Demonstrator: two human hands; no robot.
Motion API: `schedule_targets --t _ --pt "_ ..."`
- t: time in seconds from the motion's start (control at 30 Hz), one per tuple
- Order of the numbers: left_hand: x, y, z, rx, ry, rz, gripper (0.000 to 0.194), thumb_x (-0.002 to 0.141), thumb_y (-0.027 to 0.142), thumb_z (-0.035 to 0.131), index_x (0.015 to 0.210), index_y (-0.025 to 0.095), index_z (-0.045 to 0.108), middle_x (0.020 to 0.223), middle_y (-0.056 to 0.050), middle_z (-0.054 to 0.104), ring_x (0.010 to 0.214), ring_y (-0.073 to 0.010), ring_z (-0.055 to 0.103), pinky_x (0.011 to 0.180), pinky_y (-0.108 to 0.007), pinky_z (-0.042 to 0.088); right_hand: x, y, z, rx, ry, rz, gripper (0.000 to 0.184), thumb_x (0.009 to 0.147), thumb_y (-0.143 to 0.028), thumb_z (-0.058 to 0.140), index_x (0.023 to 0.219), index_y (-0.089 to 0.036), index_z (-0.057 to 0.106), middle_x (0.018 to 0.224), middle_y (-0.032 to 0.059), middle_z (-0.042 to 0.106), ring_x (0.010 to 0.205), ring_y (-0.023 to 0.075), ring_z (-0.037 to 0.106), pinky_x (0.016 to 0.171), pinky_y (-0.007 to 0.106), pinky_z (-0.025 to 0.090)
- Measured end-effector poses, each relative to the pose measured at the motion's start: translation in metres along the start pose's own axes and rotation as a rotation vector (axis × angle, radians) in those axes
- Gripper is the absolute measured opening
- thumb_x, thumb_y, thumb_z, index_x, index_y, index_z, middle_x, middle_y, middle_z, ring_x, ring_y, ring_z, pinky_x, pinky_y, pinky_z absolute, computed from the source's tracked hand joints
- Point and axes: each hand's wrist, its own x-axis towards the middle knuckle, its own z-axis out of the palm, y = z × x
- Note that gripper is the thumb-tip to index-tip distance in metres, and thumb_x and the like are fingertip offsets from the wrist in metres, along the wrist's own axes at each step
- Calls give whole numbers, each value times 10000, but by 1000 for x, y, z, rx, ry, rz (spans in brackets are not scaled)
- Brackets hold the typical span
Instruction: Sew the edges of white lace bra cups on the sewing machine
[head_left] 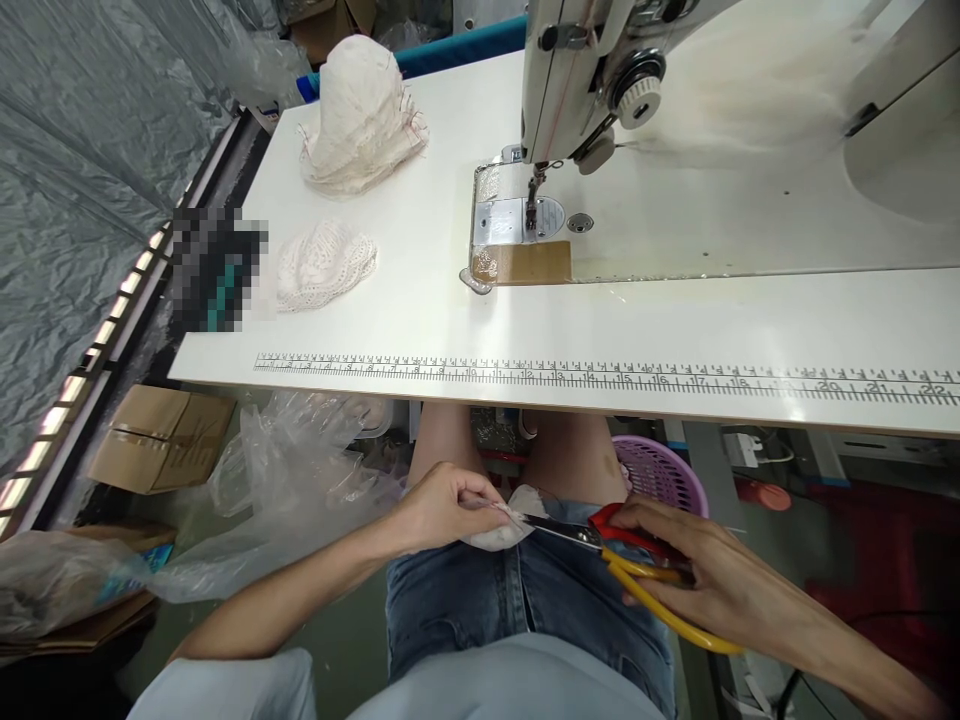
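Over my lap, my left hand (461,508) pinches a small piece of white fabric (502,535) between thumb and fingers. My right hand (686,555) is wrapped round a pair of scissors (570,532) with one red and one yellow handle. The blades point left, and their tips meet the fabric beside my left fingertips. Whether the blades are fully closed is too small to tell. On the white table beyond lie a lacy white fabric piece (326,265) and a larger cream fabric bundle (364,115).
A sewing machine (562,90) stands on the table, with a printed ruler (600,377) along the front edge. Below are a purple basket (660,470) to the right, and a cardboard box (161,440) and clear plastic bags (292,490) to the left.
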Motion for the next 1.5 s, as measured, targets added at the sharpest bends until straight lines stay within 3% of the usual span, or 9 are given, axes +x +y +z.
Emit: schedule_targets --t 0.43,0.63,0.83,1.03,1.5 --pt "3 0 2 -1 65 28 280 735 375 650 742 100 704 474 47 416 466 -52 247 444 -198 181 2 2 2 -36 -12 4 334 777 -268 562 1108 -256 606 1068 54 661 928 224 652 736 285 550" --pt "3 1 2 -5 62 7 277 726 373 657 744 101 706 486 40 449 461 -50 264 449 -195 201 7 -4 -1 -24 -42 -6 300 792 -261 548 1084 -235 606 1059 61 657 947 230 643 770 295 539" --pt "3 -4 1 -11 60 20 290 742 386 640 767 106 710 502 22 499 467 -57 315 443 -189 214 8 5 3 -39 -56 -9 309 809 -284 536 1113 -239 567 1096 66 639 967 240 629 766 304 529" --pt "5 -4 1 -35 70 38 260 738 359 648 776 112 717 559 -2 569 486 -61 370 460 -180 254 5 8 4 -39 -51 -2 301 818 -309 537 1113 -247 558 1073 57 647 909 225 644 696 273 533" --pt "4 -4 2 -47 91 -12 274 717 371 666 745 100 701 480 40 449 464 -51 269 446 -193 190 6 10 6 -35 -44 -12 309 807 -312 551 1110 -254 571 1083 61 643 939 237 638 735 293 535"
